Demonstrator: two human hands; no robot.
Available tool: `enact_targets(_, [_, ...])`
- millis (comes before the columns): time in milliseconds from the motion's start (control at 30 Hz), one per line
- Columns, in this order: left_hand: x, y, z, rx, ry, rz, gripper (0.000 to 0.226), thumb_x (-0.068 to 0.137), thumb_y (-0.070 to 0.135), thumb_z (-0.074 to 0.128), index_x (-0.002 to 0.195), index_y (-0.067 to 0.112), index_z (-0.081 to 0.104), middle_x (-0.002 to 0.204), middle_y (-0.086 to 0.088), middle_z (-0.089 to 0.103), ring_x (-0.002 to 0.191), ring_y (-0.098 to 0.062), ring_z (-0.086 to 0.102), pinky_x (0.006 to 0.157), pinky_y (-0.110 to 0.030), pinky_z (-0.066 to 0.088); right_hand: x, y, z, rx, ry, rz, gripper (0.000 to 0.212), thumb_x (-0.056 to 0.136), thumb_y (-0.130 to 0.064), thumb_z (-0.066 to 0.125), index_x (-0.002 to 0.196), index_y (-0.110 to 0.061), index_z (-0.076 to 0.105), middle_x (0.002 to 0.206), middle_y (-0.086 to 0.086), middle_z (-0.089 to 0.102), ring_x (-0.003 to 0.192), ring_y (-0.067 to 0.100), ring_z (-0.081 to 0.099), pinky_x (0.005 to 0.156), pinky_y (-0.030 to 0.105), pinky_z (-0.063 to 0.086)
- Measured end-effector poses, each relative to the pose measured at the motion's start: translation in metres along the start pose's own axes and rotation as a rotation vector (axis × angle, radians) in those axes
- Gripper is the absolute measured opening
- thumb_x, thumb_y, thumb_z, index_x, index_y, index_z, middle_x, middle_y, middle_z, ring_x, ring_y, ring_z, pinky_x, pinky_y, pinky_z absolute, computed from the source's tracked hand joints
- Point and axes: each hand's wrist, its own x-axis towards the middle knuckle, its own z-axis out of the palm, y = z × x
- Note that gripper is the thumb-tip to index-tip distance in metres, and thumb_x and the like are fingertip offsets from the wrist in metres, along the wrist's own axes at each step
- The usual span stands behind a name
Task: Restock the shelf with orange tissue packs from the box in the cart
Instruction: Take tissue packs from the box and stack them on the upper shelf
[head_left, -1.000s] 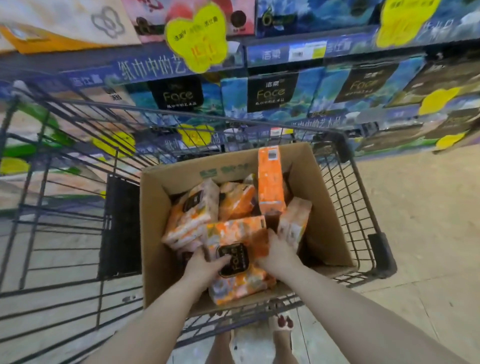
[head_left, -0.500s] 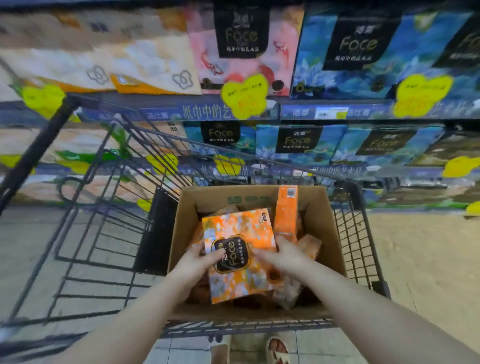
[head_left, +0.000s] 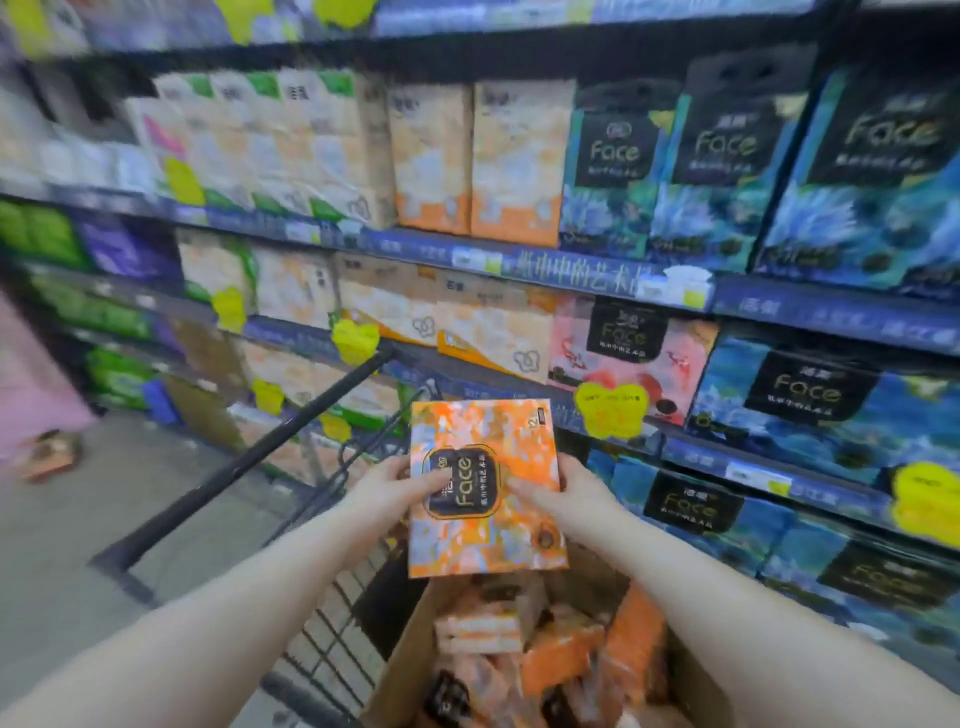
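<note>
Orange Face tissue pack (head_left: 485, 488): gripped by left hand (head_left: 395, 486) and right hand (head_left: 563, 491), above cardboard box (head_left: 400, 670).

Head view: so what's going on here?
A person holds one orange pack upright, left hand and right hand gripping its side edges, above the box in the cart. More orange packs lie in the box. The shelves ahead carry tissue; this pack is not yet on them.
</note>
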Motion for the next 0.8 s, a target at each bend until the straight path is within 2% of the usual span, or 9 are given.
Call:
enact_targets(67, [-0.013, 0.015, -0.013, -0.019, 0.057, 0.031, 0.006, 0.088, 0.021, 0.065, 0.093, 0.02, 0.062, 0.075, 0.003, 0.074, 0.065, -0.014, 0.07, 0.067, -0.033, 0.058, -0.001, -0.024, -0.002, -0.02, -0.023, -0.067, 0.049, 0.083, -0.045, 0.067, 0.123, -0.02, 0.052, 0.123, 0.0, 0.062, 0.109, 0.019, 0.06, 0.093, 0.033, 0.047])
enact_targets(267, [-0.06, 0.038, -0.061, -0.006, 0.211, 0.102, 0.028, 0.088, 0.027, 0.065, 0.113, 0.015, 0.061, 0.087, 0.0, 0.071, 0.058, -0.005, 0.066, 0.046, -0.016, 0.047, -0.008, -0.082, 0.017, -0.043, -0.114, -0.209, 0.046, 0.084, -0.047, 0.065, 0.12, -0.022, 0.052, 0.118, -0.002, 0.062, 0.108, 0.018, 0.06, 0.089, 0.031, 0.047])
enact_targets(333, [-0.077, 0.042, -0.081, -0.007, 0.271, 0.108, 0.028, 0.088, 0.03, 0.066, 0.112, 0.017, 0.06, 0.088, 0.001, 0.071, 0.063, -0.009, 0.066, 0.054, -0.02, 0.051, -0.011, -0.102, 0.031, -0.058, -0.137, -0.243, 0.044, 0.082, -0.049, 0.066, 0.116, -0.024, 0.051, 0.118, -0.001, 0.062, 0.107, 0.018, 0.061, 0.093, 0.036, 0.049])
enact_targets(433, [-0.097, 0.049, -0.113, -0.015, 0.335, 0.123, 0.045, 0.075, 0.043, 0.074, 0.112, 0.021, 0.059, 0.098, -0.003, 0.074, 0.08, -0.022, 0.071, 0.078, -0.041, 0.058, -0.016, -0.134, 0.049, -0.095, -0.159, -0.295, 0.042, 0.082, -0.05, 0.065, 0.112, -0.024, 0.052, 0.117, 0.0, 0.063, 0.108, 0.02, 0.06, 0.094, 0.037, 0.049])
enact_targets(467, [-0.103, 0.051, -0.123, -0.031, 0.355, 0.13, 0.046, 0.075, 0.043, 0.074, 0.112, 0.021, 0.059, 0.1, -0.003, 0.074, 0.08, -0.022, 0.071, 0.077, -0.042, 0.059, -0.018, -0.145, 0.056, -0.108, -0.155, -0.313, 0.047, 0.081, -0.051, 0.065, 0.116, -0.022, 0.053, 0.118, 0.0, 0.063, 0.108, 0.02, 0.061, 0.094, 0.036, 0.049])
enact_targets(533, [-0.114, 0.055, -0.146, -0.044, 0.388, 0.161, 0.035, 0.084, 0.035, 0.069, 0.114, 0.021, 0.057, 0.102, -0.002, 0.073, 0.076, -0.016, 0.07, 0.065, -0.029, 0.058, -0.023, -0.168, 0.07, -0.104, -0.165, -0.343, 0.055, 0.078, -0.054, 0.066, 0.12, -0.022, 0.053, 0.119, 0.0, 0.064, 0.107, 0.019, 0.062, 0.094, 0.038, 0.05])
enact_targets(667, [-0.134, 0.059, -0.202, -0.011, 0.448, 0.205, 0.032, 0.085, 0.038, 0.067, 0.111, 0.025, 0.055, 0.102, -0.001, 0.072, 0.087, -0.021, 0.07, 0.083, -0.042, 0.055, -0.029, -0.217, 0.108, -0.112, -0.195, -0.404, 0.041, 0.077, -0.055, 0.066, 0.107, -0.031, 0.051, 0.112, -0.004, 0.065, 0.101, 0.017, 0.064, 0.091, 0.039, 0.052])
enact_targets(733, [-0.143, 0.061, -0.236, -0.023, 0.465, 0.234, 0.023, 0.086, 0.037, 0.067, 0.102, 0.028, 0.053, 0.097, -0.001, 0.071, 0.079, -0.019, 0.068, 0.08, -0.04, 0.055, -0.033, -0.246, 0.132, -0.112, -0.2, -0.424, 0.031, 0.079, -0.053, 0.066, 0.097, -0.034, 0.049, 0.104, -0.006, 0.064, 0.096, 0.017, 0.064, 0.089, 0.037, 0.053])
enact_targets(800, [-0.152, 0.062, -0.274, -0.021, 0.487, 0.258, 0.026, 0.086, 0.037, 0.067, 0.105, 0.027, 0.052, 0.096, -0.001, 0.07, 0.076, -0.017, 0.068, 0.073, -0.035, 0.055, -0.039, -0.274, 0.161, -0.107, -0.184, -0.433, 0.034, 0.077, -0.054, 0.067, 0.097, -0.033, 0.049, 0.101, -0.005, 0.064, 0.095, 0.018, 0.065, 0.089, 0.038, 0.053])
